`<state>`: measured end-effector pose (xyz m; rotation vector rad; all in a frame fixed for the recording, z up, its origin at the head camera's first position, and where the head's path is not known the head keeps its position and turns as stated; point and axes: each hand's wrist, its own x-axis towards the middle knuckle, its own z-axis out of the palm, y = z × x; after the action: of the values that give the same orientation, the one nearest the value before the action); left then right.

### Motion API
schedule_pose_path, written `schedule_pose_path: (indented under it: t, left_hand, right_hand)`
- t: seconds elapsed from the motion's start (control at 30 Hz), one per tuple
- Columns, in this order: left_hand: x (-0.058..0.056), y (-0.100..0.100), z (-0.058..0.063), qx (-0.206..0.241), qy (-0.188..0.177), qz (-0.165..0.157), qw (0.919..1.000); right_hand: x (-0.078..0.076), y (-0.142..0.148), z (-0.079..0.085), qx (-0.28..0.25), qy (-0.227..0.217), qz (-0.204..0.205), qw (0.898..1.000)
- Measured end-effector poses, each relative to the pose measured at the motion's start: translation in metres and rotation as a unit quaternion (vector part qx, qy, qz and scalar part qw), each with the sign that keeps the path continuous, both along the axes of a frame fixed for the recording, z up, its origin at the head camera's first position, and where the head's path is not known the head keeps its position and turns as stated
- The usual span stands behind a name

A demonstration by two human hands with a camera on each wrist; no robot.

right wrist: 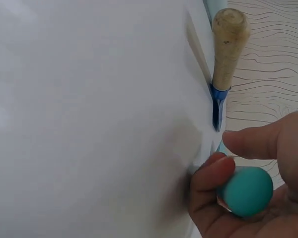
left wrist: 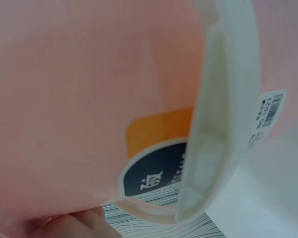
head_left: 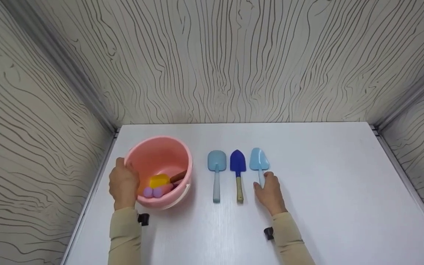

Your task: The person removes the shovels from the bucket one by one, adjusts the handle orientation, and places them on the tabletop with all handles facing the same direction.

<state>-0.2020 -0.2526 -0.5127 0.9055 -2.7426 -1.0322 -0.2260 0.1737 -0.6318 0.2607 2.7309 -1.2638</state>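
My right hand (head_left: 272, 194) has its fingers (right wrist: 208, 179) curled round the handle of the light trowel (head_left: 258, 160), right end of row; left hand (head_left: 123, 184) grips bucket (head_left: 162, 152) by rim, left on counter (head_left: 337, 176). Blue trowel (head_left: 238, 162), shovel (head_left: 216, 161) lie between. Patterned wall (head_left: 234, 66) behind.

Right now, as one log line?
left hand: grips pink bucket | right hand: holds rightmost shovel | dark-blue shovel, leftmost shovel: on table

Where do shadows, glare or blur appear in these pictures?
Head: soft shadow beside the pink bucket; left wrist: hazy close-up, small print on the barcode label hard to read; right wrist: soft shadow on the white tabletop near the right hand, pale glare at left.
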Motion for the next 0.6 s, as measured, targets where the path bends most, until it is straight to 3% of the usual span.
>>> schedule_pose_path:
  t: [0.3,0.6]
  left_hand:
    - [0.002,0.001,0.000,-0.002,0.006,0.004,1.0000]
    - [0.001,0.001,0.001,-0.005,0.003,0.005,1.0000]
  right_hand:
    - [0.008,0.000,0.006,0.056,-0.010,0.003,0.998]
    - [0.013,-0.002,0.004,0.052,-0.023,-0.003,0.998]
